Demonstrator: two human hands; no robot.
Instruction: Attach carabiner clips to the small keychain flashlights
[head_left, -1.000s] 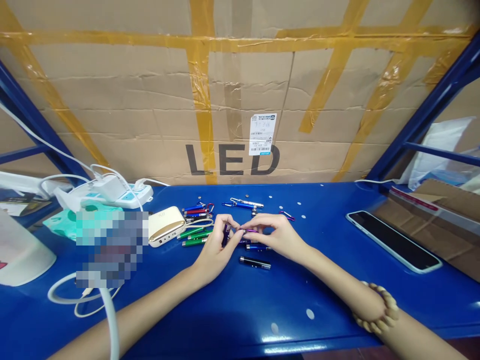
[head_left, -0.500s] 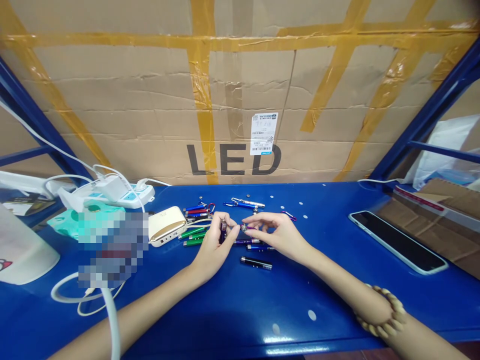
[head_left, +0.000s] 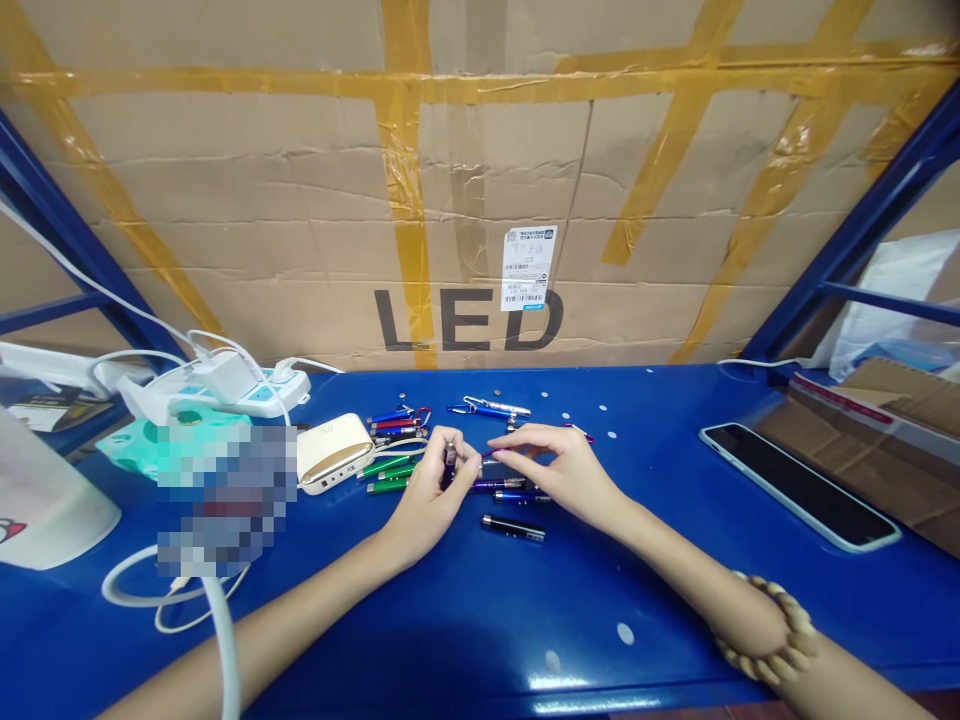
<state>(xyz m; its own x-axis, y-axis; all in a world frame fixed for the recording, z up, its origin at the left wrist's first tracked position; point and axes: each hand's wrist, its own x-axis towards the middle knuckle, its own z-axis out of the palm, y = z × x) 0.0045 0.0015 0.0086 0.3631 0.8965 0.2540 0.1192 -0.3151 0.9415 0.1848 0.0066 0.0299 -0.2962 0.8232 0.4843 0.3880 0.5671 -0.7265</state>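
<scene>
My left hand (head_left: 429, 495) is closed around a dark purple penlight (head_left: 450, 460), its silver end pointing up between thumb and fingers. Between my right hand (head_left: 559, 465)'s thumb and forefinger is a thin purple clip (head_left: 491, 453), close to the left fingertips; its exact shape is too small to make out. Below the hands lie a purple penlight (head_left: 496, 485), a blue penlight (head_left: 521, 496) and a black penlight (head_left: 513, 527). Green penlights (head_left: 388, 485) are left of my left hand. Beyond the hands rest blue and silver penlights with carabiners (head_left: 491, 408).
A cream power bank (head_left: 334, 453) with a cable sits left of the penlights, near a power strip (head_left: 255, 390) and a white cup (head_left: 49, 490). On the right lies a phone (head_left: 799, 485) beside an open carton (head_left: 892, 440). A large taped cardboard box (head_left: 300, 220) stands behind the blue table (head_left: 600, 620).
The penlight in my left hand is turned more upright. My right fingers have shifted slightly, and the silver bit earlier seen at their tips no longer shows; the thin purple clip does.
</scene>
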